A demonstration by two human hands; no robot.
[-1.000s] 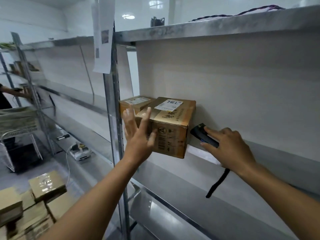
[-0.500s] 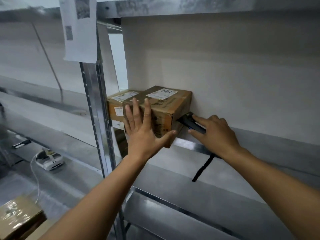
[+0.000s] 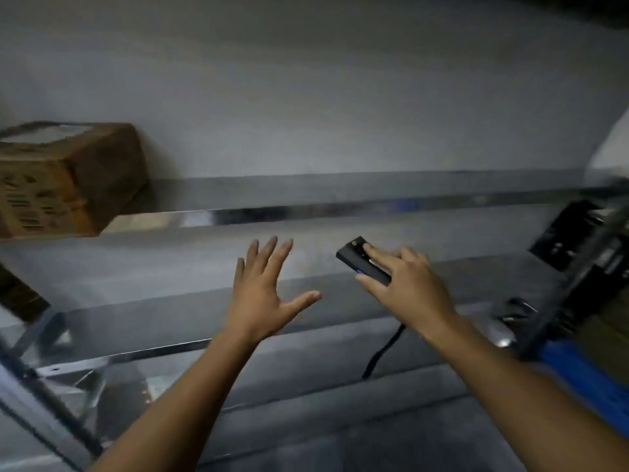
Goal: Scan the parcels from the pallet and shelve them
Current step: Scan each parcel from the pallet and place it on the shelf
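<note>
A brown cardboard parcel (image 3: 64,178) with a white label on top sits at the far left on the metal shelf (image 3: 340,207), against the white back wall. My left hand (image 3: 265,291) is below the shelf edge, fingers spread and straight, touching nothing. To its right, my right hand (image 3: 405,287) grips a small black handheld scanner (image 3: 360,264), forefinger on its top button; a black strap hangs down from it. Both hands are well right of the parcel. The picture is blurred.
A lower metal shelf (image 3: 306,335) runs beneath my hands, with a steel upright and bracket (image 3: 51,366) at the lower left. At the right edge are a dark blurred frame (image 3: 585,267) and something blue (image 3: 585,379).
My left hand has come off the parcel and both hands have drawn back and to the right. The view has swung right, so the parcel now lies at the far left.
</note>
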